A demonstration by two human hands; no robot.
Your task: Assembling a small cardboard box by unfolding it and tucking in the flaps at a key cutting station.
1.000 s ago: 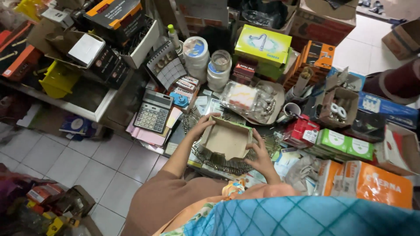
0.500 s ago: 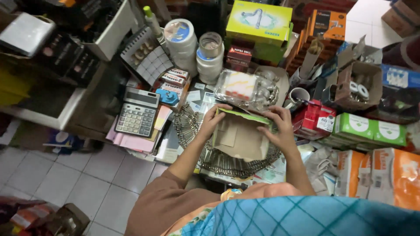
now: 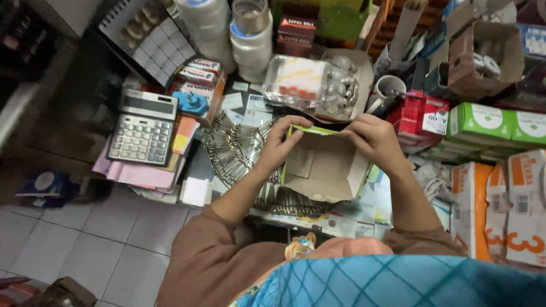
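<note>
I hold a small open cardboard box (image 3: 324, 167), brown inside with a green and yellow outside, over a crowded counter. My left hand (image 3: 282, 142) grips its left wall and top flap near the far-left corner. My right hand (image 3: 372, 139) pinches the far-right part of the same flap. The inside of the box looks empty. Beneath the box lies a fan of shiny metal rods (image 3: 236, 150) spread over papers.
A grey calculator (image 3: 142, 128) rests on pink papers at the left. Rolls of tape (image 3: 250, 31), a clear packet of small parts (image 3: 310, 82), a white cup (image 3: 389, 88) and green (image 3: 489, 122) and orange cartons (image 3: 512, 199) crowd the back and right. Tiled floor (image 3: 85, 239) shows lower left.
The view has drawn closer to the counter. Both hands have shifted from the box's sides up to its far flap, and the box sits a little more upright.
</note>
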